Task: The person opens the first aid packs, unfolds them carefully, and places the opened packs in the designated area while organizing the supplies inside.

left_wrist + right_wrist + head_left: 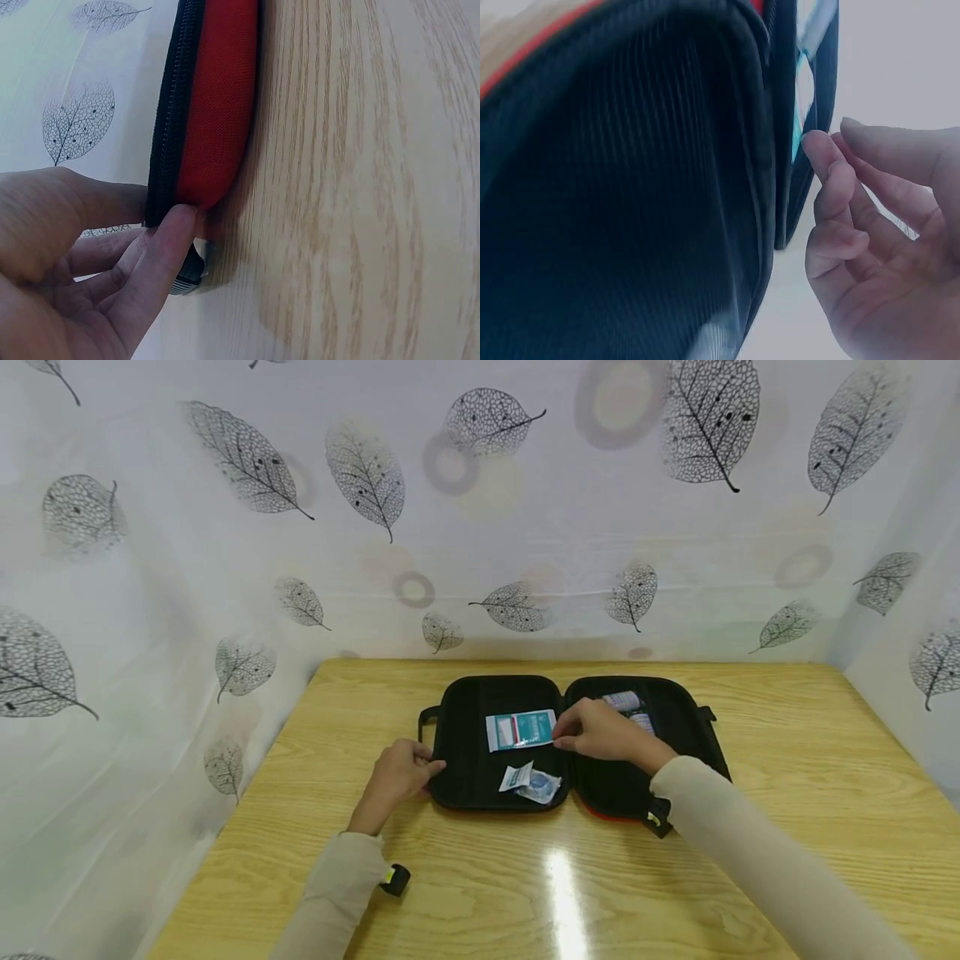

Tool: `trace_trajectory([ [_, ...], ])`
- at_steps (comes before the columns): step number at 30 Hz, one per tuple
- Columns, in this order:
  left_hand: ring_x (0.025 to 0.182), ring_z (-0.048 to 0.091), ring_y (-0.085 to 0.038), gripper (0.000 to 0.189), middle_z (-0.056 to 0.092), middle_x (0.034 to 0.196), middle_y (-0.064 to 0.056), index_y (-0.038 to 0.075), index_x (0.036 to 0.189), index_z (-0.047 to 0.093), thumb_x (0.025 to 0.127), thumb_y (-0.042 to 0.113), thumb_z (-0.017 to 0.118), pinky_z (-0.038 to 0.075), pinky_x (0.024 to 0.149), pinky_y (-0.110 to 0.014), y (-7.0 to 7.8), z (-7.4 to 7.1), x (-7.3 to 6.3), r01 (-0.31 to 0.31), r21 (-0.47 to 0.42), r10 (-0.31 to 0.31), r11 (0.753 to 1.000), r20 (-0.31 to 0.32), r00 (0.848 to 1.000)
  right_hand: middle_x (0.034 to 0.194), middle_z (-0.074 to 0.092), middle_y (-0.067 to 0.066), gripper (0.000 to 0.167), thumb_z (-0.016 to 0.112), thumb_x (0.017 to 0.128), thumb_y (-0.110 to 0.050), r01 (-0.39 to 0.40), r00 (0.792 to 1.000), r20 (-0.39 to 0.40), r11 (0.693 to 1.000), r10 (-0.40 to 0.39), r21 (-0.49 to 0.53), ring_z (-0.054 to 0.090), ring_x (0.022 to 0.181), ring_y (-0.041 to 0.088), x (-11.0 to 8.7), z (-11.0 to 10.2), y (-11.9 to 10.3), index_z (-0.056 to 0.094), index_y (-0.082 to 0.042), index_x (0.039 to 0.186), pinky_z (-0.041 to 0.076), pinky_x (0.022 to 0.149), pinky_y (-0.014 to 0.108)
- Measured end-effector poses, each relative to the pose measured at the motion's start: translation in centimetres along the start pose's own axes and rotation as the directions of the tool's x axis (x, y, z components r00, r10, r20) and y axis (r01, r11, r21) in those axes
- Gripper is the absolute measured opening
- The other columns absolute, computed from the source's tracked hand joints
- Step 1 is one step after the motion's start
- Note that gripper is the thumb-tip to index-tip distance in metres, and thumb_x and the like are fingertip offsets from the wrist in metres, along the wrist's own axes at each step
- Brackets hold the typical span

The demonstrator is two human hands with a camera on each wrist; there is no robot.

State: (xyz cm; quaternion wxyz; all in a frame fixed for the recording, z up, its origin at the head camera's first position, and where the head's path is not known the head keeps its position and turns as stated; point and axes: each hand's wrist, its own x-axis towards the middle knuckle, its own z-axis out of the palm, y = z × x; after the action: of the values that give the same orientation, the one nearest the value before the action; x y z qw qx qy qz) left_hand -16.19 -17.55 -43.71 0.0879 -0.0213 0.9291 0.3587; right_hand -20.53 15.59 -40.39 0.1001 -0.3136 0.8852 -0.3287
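Observation:
An unfolded black case (459, 727) with a red outside (221, 97) lies on the table. My left hand (400, 770) grips its left rim, thumb on one side and fingers on the other, near the black zipper (174, 105). Inside the left half lies a flat teal-and-white packet (520, 730). My right hand (600, 731) pinches that packet's right edge with thumb and forefinger; the right wrist view shows the fingertips at the packet (804, 97), its contact partly hidden. Below it are a small white sachet (516, 776) and a clear wrapped item with blue (542, 787).
The case's right half holds rolled, wrapped items (622, 700), partly hidden behind my right hand. A strap handle (427, 714) sticks out at the left. Wooden table (465, 877) surrounds the case, and a leaf-print curtain (480, 552) hangs behind.

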Motion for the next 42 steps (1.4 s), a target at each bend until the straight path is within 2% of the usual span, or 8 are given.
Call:
trace_trajectory([
  [4,0.057,0.068,-0.014,0.029,0.072,0.079,-0.004,-0.004,0.111,0.073,0.093,0.018,0.075,0.059,0.07,-0.037,0.0,0.1,0.0,-0.003,0.011,0.003,1.0,-0.005,1.0,0.09,0.075,0.003,0.011,0.071,0.094,-0.007,0.011,1.0,0.011,1.0,-0.011,-0.002,0.068,0.077,0.011,0.5,1.1,-0.5,0.078,-0.001,0.097,0.058,0.07,0.032],
  [10,0.056,0.069,-0.015,0.03,0.072,0.08,-0.005,-0.005,0.112,0.072,0.093,0.018,0.076,0.059,0.074,-0.04,0.1,0.2,0.0,0.005,0.016,-0.005,1.0,-0.006,1.0,0.086,0.074,0.0,0.013,0.069,0.095,-0.011,-0.016,0.999,0.037,1.0,0.015,0.011,0.062,0.072,0.007,1.3,2.4,-0.9,0.079,-0.002,0.097,0.054,0.065,0.029],
  [15,0.056,0.069,-0.015,0.029,0.072,0.079,-0.005,-0.004,0.111,0.073,0.093,0.018,0.076,0.06,0.073,-0.039,0.2,0.2,0.0,-0.004,0.014,0.005,1.0,-0.003,1.0,0.078,0.072,-0.002,0.019,0.068,0.098,-0.017,-0.036,0.998,0.044,0.999,0.035,0.032,0.062,0.067,0.007,1.6,3.1,-1.1,0.079,-0.003,0.093,0.054,0.062,0.029],
  [21,0.056,0.069,-0.015,0.03,0.072,0.08,-0.005,-0.005,0.113,0.073,0.093,0.018,0.075,0.06,0.073,-0.038,0.2,0.2,0.0,-0.007,0.002,0.007,1.0,-0.002,1.0,0.076,0.072,-0.004,0.021,0.069,0.097,-0.022,-0.066,0.997,0.047,0.998,0.065,0.02,0.063,0.066,0.007,1.8,3.6,-1.3,0.08,-0.005,0.091,0.055,0.063,0.03],
  [29,0.055,0.069,-0.016,0.03,0.073,0.081,-0.006,-0.005,0.113,0.072,0.093,0.017,0.075,0.06,0.072,-0.038,0.2,0.1,0.0,0.001,0.002,-0.001,1.0,-0.001,1.0,0.08,0.072,-0.003,0.011,0.072,0.093,-0.013,-0.098,0.994,0.04,0.995,0.097,0.006,0.064,0.068,0.008,1.9,3.8,-1.6,0.08,-0.006,0.089,0.056,0.065,0.031],
  [37,0.055,0.069,-0.017,0.029,0.073,0.082,-0.007,-0.005,0.113,0.072,0.093,0.016,0.075,0.06,0.067,-0.034,0.2,0.1,-0.1,-0.003,-0.014,0.002,1.0,-0.011,1.0,0.083,0.073,-0.001,0.008,0.073,0.092,-0.01,-0.118,0.992,0.036,0.993,0.118,0.014,0.066,0.073,0.011,1.9,3.5,-1.8,0.079,-0.005,0.089,0.057,0.069,0.033],
  [42,0.055,0.069,-0.017,0.029,0.074,0.081,-0.007,-0.005,0.113,0.072,0.093,0.016,0.075,0.06,0.068,-0.035,0.2,0.0,-0.1,-0.007,-0.014,0.007,1.0,-0.012,1.0,0.087,0.073,0.002,0.008,0.073,0.092,-0.008,-0.139,0.99,0.025,0.989,0.138,0.05,0.067,0.077,0.012,1.8,2.9,-1.6,0.079,-0.003,0.092,0.058,0.071,0.034],
])
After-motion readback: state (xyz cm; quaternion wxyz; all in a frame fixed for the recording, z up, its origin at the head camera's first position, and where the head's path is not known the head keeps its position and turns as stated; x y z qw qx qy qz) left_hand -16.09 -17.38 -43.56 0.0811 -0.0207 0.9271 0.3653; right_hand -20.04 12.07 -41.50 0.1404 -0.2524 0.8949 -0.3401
